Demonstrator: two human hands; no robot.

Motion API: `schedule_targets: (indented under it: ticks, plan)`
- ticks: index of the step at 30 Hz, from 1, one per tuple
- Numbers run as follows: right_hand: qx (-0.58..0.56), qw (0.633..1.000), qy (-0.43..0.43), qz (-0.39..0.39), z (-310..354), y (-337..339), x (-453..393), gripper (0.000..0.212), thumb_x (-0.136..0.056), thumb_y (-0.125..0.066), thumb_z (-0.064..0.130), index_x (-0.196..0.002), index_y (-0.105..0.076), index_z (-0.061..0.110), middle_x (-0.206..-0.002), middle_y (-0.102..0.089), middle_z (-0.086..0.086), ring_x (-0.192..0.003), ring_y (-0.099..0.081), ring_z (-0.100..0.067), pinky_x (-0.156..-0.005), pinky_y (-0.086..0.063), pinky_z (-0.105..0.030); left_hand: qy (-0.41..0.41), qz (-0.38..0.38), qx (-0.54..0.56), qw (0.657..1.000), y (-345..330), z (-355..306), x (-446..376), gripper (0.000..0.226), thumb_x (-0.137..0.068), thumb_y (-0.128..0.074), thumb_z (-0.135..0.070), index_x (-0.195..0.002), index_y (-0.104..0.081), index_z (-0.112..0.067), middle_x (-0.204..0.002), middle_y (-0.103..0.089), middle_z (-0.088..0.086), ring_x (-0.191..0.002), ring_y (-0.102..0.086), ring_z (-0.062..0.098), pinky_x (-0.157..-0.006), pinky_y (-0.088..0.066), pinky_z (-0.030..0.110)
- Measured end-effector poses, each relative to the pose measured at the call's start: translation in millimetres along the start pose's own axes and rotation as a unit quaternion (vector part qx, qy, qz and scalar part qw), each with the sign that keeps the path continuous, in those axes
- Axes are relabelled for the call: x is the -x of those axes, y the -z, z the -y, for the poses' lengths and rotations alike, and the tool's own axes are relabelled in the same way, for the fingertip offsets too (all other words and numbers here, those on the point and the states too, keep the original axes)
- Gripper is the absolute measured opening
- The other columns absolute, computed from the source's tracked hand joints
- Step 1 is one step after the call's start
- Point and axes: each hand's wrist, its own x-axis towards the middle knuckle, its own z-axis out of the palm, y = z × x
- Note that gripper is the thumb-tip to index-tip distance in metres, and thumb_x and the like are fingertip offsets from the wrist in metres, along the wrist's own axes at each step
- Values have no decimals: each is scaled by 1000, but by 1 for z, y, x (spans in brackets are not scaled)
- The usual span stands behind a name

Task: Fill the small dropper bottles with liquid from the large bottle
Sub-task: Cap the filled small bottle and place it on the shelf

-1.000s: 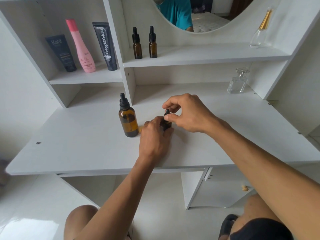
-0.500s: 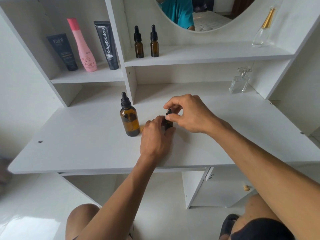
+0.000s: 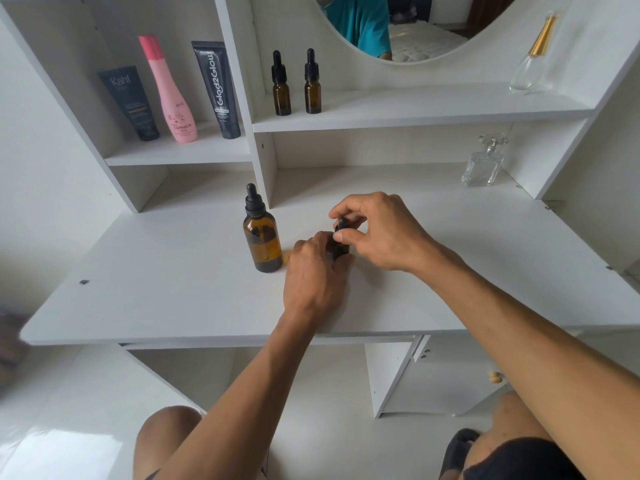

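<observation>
A large amber dropper bottle (image 3: 262, 237) with a black cap stands upright on the white desk (image 3: 173, 289). Just right of it, my left hand (image 3: 315, 271) grips the body of a small amber dropper bottle (image 3: 341, 249) standing on the desk. My right hand (image 3: 384, 230) pinches that bottle's black dropper cap (image 3: 341, 226) from above. Most of the small bottle is hidden by my fingers. Two more small capped dropper bottles (image 3: 281, 86) (image 3: 312, 84) stand side by side on the shelf above.
A dark tube (image 3: 130, 103), a pink bottle (image 3: 169, 91) and a black tube (image 3: 216, 90) stand on the left shelf. A clear perfume bottle (image 3: 483, 162) stands at the desk's back right, another with a gold cap (image 3: 533, 53) on the upper shelf. A mirror (image 3: 415, 26) is above.
Both hands have stayed on the small bottle, with only slight shifts of my right fingers on the cap. The large bottle has not moved.
</observation>
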Motion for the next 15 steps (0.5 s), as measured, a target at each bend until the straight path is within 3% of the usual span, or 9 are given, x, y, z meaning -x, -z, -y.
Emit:
schedule_targets:
  ticks: [11,15]
  plan:
    - [-16,999,-20,-29,-7,-12,6,22,-83,-79,23,-104,-70,20,-101,-73,0,-91,-70,-19,-78,-51,-22,-1,18,-34,999,4,-4,1,23,-89,-72,-31,-106,-67,-16,-92,-73,3,-88,-63,28,-72,-54,41]
    - [-46,997,-35,-48,-11,-14,11,22,-84,-79,22,-104,-70,17,-97,-74,1,-90,-69,-17,-74,-48,-13,7,37,-46,998,11,-6,5,39,-92,-72,-27,-127,-63,-13,-118,-71,5,-111,-61,26,-91,-53,40]
